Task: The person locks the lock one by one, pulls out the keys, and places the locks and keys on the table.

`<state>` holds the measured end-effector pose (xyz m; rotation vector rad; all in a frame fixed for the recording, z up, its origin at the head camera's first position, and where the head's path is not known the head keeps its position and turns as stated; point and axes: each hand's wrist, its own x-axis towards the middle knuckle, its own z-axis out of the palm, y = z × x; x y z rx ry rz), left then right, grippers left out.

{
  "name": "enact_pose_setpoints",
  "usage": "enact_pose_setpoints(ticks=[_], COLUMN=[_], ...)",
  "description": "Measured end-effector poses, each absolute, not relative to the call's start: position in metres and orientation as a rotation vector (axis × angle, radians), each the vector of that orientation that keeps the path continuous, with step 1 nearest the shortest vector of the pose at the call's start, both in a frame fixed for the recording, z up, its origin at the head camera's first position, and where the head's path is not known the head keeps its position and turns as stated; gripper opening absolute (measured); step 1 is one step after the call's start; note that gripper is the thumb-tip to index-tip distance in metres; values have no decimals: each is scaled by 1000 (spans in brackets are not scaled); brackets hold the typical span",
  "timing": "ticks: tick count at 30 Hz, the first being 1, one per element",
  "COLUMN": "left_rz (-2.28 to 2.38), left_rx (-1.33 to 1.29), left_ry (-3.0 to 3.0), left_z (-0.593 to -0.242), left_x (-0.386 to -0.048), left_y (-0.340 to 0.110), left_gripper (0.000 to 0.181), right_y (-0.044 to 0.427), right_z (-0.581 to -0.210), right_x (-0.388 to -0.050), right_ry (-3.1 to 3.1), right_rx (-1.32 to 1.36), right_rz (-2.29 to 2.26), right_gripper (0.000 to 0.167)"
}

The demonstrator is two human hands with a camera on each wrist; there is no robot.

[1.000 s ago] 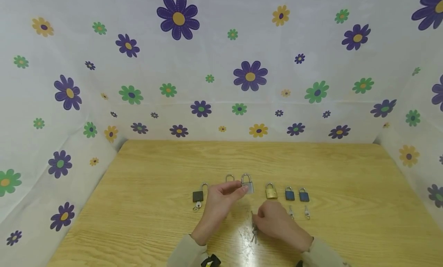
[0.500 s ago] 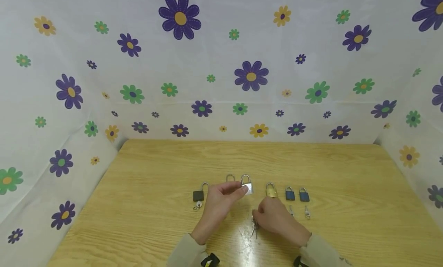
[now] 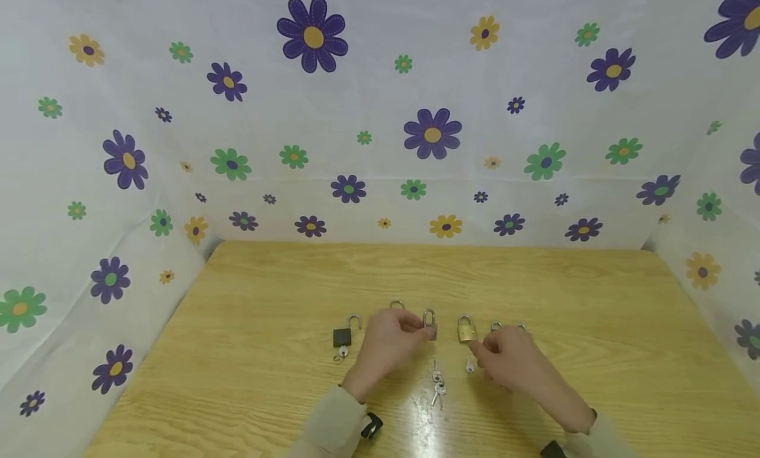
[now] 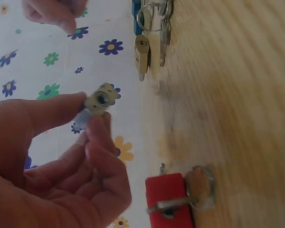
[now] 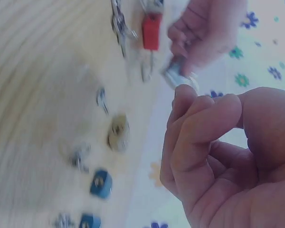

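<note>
My left hand (image 3: 388, 346) pinches a silver padlock (image 3: 432, 331) between thumb and fingers; the left wrist view shows the keyhole end of this padlock (image 4: 102, 99). Several keys (image 3: 438, 387) lie on the table below it. Over to the right, my right hand (image 3: 525, 362) is beside a brass padlock (image 3: 466, 332), with a small key (image 3: 470, 365) just under that lock. Nothing shows between the loosely bent fingers of the right hand (image 5: 218, 147) in the right wrist view.
A black padlock (image 3: 342, 337) with its key stands left of the hands. A red padlock (image 4: 166, 190) appears in the left wrist view. Two blue padlocks, one nearer (image 5: 100, 183) and one farther (image 5: 89, 222), have keys by them. A flowered cloth (image 3: 380, 181) rises behind the table.
My right hand has let go of the keys and moved right, uncovering the small key and partly covering the blue padlocks. The silver padlock has shifted slightly right and down with my left hand.
</note>
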<state>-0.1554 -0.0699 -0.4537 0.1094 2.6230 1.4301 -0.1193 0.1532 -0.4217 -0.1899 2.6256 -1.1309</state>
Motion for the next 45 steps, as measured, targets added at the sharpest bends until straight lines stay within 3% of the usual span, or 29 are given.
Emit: enact_pose_setpoints(ticks=[12,19,45], left_rz=[1081,1090,1021], left_rx=[178,204,264], left_ry=[2850,2779,2845], left_z=[-457,-458,-455], left_x=[-165,-168,-168], left_y=[-53,-51,-43], left_gripper=[17,57,63], right_y=[177,179,187], right_z=[-422,-423,-428], right_x=[-114,-115,-113], right_ry=[2575,2560,2567], right_rx=[-131,-146,-150], right_rz=[-1116,-1138,-1136], right_gripper=[42,43,43])
